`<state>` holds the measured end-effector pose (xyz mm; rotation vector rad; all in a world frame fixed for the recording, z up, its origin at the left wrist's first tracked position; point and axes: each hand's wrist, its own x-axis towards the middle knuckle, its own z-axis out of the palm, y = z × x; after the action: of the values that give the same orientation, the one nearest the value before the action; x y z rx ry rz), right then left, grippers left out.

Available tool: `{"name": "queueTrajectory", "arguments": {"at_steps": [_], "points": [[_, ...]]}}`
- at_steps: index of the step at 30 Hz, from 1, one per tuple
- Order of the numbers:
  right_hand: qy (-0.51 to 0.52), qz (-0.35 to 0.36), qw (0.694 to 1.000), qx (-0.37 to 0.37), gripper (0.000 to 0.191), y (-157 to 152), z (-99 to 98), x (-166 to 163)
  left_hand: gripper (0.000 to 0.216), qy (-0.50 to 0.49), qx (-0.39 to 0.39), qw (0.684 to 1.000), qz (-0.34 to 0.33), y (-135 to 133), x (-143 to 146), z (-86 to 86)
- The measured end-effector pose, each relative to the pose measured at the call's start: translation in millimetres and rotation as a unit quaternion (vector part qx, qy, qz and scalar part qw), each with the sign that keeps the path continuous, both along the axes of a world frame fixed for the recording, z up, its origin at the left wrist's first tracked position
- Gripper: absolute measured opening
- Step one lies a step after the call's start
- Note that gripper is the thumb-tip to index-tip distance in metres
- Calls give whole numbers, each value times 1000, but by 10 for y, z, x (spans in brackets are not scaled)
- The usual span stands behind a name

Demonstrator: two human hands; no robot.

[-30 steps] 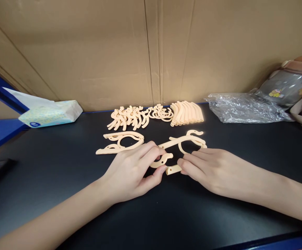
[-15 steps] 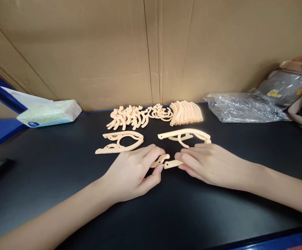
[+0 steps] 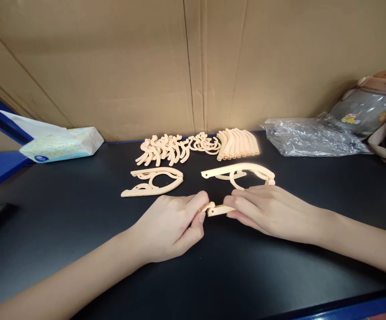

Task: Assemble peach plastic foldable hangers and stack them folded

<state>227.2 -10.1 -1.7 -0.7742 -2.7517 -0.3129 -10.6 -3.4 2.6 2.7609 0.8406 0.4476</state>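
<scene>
My left hand (image 3: 179, 222) pinches a small curved cream plastic piece (image 3: 208, 206) between thumb and forefinger; most of it is hidden by the fingers. My right hand (image 3: 262, 209) is closed on the near arm of a cream folding hanger (image 3: 239, 169), whose holed end (image 3: 216, 211) sticks out toward the left hand. The small piece lies right at that end; whether it sits inside the arm I cannot tell. The hanger's far arm and round hook show beyond my right fingers. Just beyond my left hand lies another folded hanger (image 3: 166, 189).
Behind, against the cardboard wall (image 3: 113, 66), lie piles of small curved pieces (image 3: 164, 149), hooks (image 3: 204, 143) and hanger arms (image 3: 238, 144). A tissue pack (image 3: 62, 144) is at left. Crumpled clear plastic (image 3: 312, 138) and a bag (image 3: 362, 111) are at right.
The small piece has turned in my left fingers and come closer against the arm's end. The hanger's far side has shifted slightly right. My right hand has barely moved.
</scene>
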Motion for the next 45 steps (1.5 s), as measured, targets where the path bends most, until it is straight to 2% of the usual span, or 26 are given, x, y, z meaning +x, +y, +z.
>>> {"name": "queueTrajectory", "arguments": {"at_steps": [12,24,28,34,39,45], "points": [[33,11,999,16,29,-43,22,-50,12,13,-9,1000,-9,-28,27,7],[49,30,994,88,26,-38,30,-73,18,19,-57,998,12,-39,11,-6],[50,33,994,91,24,-15,18,-59,32,47,-26,998,30,-25,28,-7],[47,39,992,107,27,-12,-10,-52,31,68,56,996,9,1,23,-21],[50,25,996,63,30,-38,-8,-49,38,95,118,988,-7,-16,35,-23],[45,8,999,22,33,-33,-25,-50,42,126,156,980,-5,-13,20,-58]]}}
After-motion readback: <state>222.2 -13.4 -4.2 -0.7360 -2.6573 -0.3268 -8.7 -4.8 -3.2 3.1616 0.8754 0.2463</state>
